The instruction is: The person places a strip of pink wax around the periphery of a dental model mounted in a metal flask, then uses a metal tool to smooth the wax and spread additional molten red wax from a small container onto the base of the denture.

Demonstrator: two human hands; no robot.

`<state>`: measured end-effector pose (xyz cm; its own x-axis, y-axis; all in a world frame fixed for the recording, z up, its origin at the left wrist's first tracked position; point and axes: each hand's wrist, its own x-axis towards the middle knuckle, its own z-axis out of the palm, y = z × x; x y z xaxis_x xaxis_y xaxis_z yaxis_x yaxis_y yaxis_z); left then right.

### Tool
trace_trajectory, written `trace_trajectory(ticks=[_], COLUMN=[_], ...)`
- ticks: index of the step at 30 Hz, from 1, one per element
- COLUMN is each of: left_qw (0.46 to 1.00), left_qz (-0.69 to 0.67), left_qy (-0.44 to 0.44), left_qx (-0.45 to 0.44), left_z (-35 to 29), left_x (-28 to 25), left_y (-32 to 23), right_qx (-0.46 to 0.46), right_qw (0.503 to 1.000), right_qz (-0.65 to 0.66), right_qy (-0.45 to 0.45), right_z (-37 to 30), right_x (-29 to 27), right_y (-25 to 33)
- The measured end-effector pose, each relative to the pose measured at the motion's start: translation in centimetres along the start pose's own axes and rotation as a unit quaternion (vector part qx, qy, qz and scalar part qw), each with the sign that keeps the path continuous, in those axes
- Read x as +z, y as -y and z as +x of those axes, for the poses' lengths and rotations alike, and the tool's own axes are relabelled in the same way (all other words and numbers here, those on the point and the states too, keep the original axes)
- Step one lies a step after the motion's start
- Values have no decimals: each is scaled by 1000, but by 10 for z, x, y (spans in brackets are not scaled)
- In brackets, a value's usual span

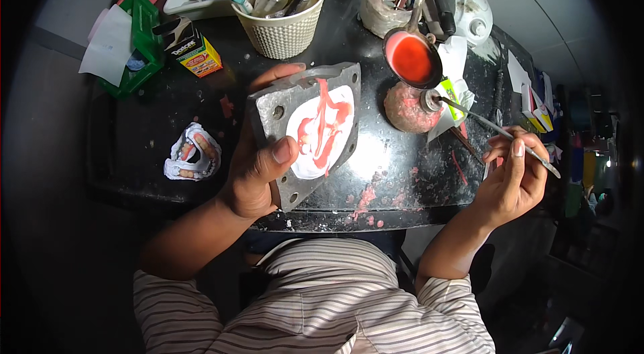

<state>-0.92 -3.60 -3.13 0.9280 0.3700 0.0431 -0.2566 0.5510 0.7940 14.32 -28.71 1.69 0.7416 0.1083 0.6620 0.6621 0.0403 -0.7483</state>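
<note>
My left hand (258, 169) grips a grey metal dental flask (290, 192), tilted above the bench, thumb on its near face. White plaster (347, 102) fills the flask, with pink wax and a few teeth in a curved arch. My right hand (513, 180) pinches a thin metal wax spatula (486, 122) between thumb and fingers. The spatula's far tip is at the neck of a round, wax-smeared burner (404, 109); I cannot make out a flame. Just behind the burner, a small dark ladle (411, 62) holds red melted wax.
On the left lies a plaster cast with teeth (193, 153). Behind it are a small box (194, 52) and a green container (142, 42). A woven basket of tools (282, 31) and a plastic bag (386, 2) stand farther back. Wax scraps (364, 200) litter the black bench.
</note>
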Motion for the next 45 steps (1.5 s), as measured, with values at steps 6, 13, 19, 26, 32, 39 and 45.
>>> trace_trajectory(ticks=[6,13,19,26,32,39,45], left_qw=[1000,1000,1000,1000,1000,1000,1000], left_qz=[0,-6,-29,14,19,22,14], left_qy=[-3,-9,2,16,7,12,15], left_qx=[-2,5,5,-12,-7,0,-3], left_z=[-2,-1,-2,-1,-1,-1,-1], left_x=[6,8,7,0,1,1,1], left_y=[-2,1,2,0,-1,0,1], right_qx=[-6,-32,-51,-68,-85,-105,-93], right_qw=[1000,996,981,966,958,954,954], right_qz=[2,64,-9,-26,-30,-40,-32], right_qy=[2,53,188,248,274,279,283], right_z=[0,-4,-29,-30,-29,-27,-27], right_x=[1,12,52,63,62,62,60], right_y=[0,13,51,55,57,58,62])
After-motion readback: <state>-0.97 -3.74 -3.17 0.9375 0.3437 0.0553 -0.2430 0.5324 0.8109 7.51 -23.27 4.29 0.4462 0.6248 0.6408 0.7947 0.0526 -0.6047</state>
